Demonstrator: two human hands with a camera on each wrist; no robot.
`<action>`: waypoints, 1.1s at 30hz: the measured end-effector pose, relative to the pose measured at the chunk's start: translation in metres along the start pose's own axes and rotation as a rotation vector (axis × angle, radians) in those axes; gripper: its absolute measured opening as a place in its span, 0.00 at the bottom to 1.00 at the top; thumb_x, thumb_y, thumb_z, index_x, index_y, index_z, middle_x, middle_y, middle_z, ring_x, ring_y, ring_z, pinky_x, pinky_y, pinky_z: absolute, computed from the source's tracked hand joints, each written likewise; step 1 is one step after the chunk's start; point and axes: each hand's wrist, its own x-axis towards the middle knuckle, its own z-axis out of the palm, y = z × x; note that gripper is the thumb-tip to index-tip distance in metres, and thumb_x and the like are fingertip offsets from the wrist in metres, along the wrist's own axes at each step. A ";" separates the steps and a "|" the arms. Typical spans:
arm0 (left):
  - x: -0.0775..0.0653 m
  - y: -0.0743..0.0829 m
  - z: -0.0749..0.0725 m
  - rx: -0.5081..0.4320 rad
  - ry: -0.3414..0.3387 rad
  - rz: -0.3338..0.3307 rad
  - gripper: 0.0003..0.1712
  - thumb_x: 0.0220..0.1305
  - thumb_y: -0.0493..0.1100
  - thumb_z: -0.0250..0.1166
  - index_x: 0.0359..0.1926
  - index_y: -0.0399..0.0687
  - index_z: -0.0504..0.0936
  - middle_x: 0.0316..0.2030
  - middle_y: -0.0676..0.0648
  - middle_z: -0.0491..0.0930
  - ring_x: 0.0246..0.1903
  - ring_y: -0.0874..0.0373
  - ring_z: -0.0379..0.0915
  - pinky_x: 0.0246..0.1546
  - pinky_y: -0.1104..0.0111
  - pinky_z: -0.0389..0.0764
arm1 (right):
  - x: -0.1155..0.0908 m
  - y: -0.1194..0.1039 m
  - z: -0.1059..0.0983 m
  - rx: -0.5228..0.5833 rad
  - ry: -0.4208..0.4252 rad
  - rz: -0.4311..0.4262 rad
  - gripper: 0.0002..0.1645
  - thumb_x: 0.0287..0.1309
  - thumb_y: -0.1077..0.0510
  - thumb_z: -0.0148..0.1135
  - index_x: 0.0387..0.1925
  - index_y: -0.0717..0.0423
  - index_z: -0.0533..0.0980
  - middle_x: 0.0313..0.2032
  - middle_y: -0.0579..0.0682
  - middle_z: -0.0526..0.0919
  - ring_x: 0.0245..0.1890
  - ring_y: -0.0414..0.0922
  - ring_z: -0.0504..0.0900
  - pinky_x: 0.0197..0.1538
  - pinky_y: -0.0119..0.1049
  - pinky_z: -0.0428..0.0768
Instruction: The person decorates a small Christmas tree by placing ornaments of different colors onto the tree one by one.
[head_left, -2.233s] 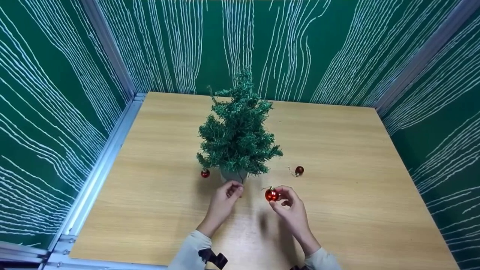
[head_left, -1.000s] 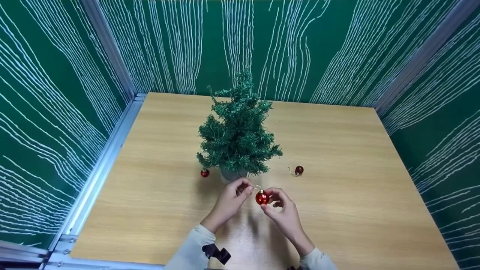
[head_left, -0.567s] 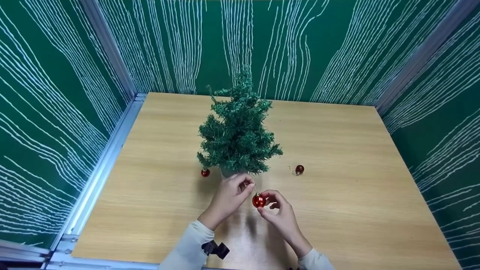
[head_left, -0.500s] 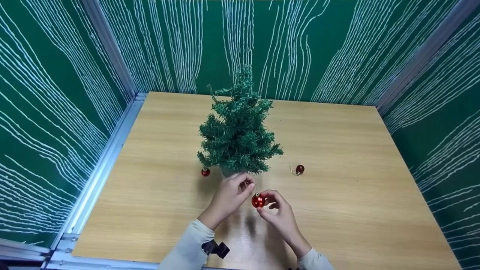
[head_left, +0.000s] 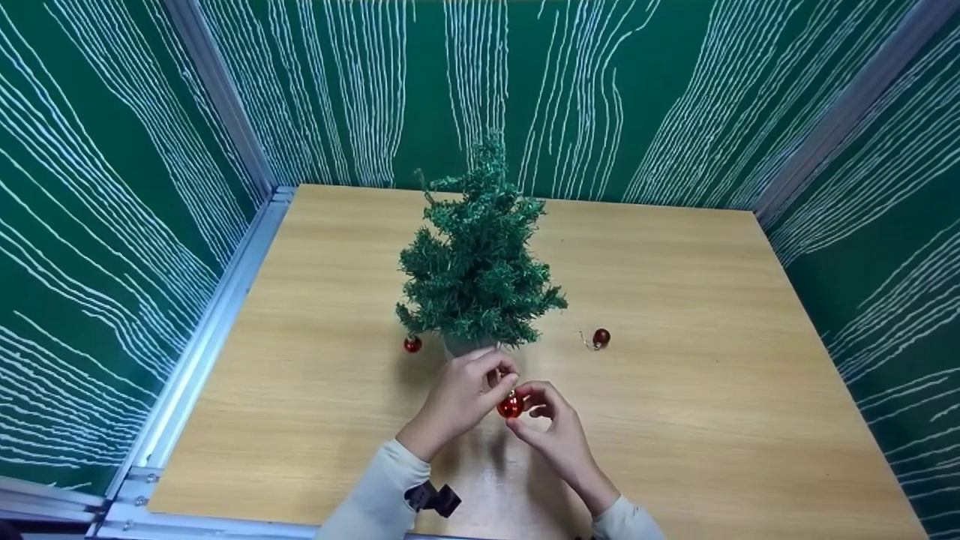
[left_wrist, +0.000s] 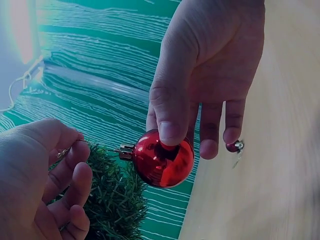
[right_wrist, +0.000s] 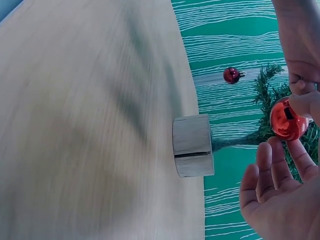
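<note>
In front of the small artificial Christmas tree (head_left: 480, 262), my right hand (head_left: 555, 431) holds a shiny red bauble (left_wrist: 163, 158) between thumb and fingertips. A gold cap with a thin gold hanging thread (left_wrist: 102, 149) points from the bauble toward my left hand (head_left: 461, 397). The thumb and forefinger of that left hand pinch the thread, the other fingers loosely bent. In the head view, the left fingers partly cover the bauble's top. A second red bauble (head_left: 412, 343) hangs at the tree's lower left branch.
A darker red bauble (head_left: 601, 337) with its thread lies on the wooden table (head_left: 697, 360), right of the tree. The tree stands in a pale round pot (right_wrist: 192, 146). Green walls (head_left: 660, 90) with white lines enclose the table at the back and sides.
My right hand has brought the bauble leftward and slightly nearer to me, up against my left hand. The left hand has shifted right and now pinches the thread. Tree and other baubles stay put.
</note>
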 end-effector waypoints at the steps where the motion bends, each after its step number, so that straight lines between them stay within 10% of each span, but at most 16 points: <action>1: 0.000 0.000 0.000 0.000 0.001 0.004 0.03 0.66 0.43 0.64 0.37 0.50 0.81 0.35 0.54 0.82 0.29 0.65 0.75 0.33 0.78 0.76 | 0.001 0.004 0.000 -0.002 0.000 -0.002 0.23 0.43 0.70 0.74 0.45 0.60 0.77 0.40 0.51 0.83 0.39 0.41 0.79 0.46 0.42 0.77; 9: 0.000 0.001 -0.001 -0.021 -0.004 0.007 0.03 0.66 0.43 0.64 0.37 0.50 0.82 0.35 0.54 0.82 0.30 0.65 0.75 0.34 0.77 0.76 | 0.008 0.020 -0.006 -0.011 -0.013 -0.026 0.22 0.48 0.61 0.76 0.46 0.51 0.79 0.44 0.47 0.83 0.43 0.43 0.78 0.47 0.40 0.76; 23: -0.001 0.001 -0.002 -0.012 -0.021 -0.004 0.04 0.66 0.43 0.64 0.39 0.49 0.82 0.35 0.54 0.82 0.30 0.63 0.76 0.34 0.77 0.76 | 0.017 -0.031 -0.010 -0.047 0.038 -0.103 0.10 0.49 0.68 0.73 0.35 0.58 0.83 0.38 0.51 0.82 0.38 0.55 0.77 0.44 0.41 0.75; 33: 0.000 0.001 -0.001 -0.007 0.011 0.037 0.03 0.65 0.43 0.65 0.38 0.50 0.82 0.34 0.54 0.82 0.30 0.61 0.77 0.33 0.77 0.76 | 0.017 -0.029 -0.006 -0.019 0.050 -0.126 0.10 0.48 0.69 0.72 0.31 0.55 0.83 0.35 0.48 0.82 0.37 0.50 0.77 0.42 0.38 0.75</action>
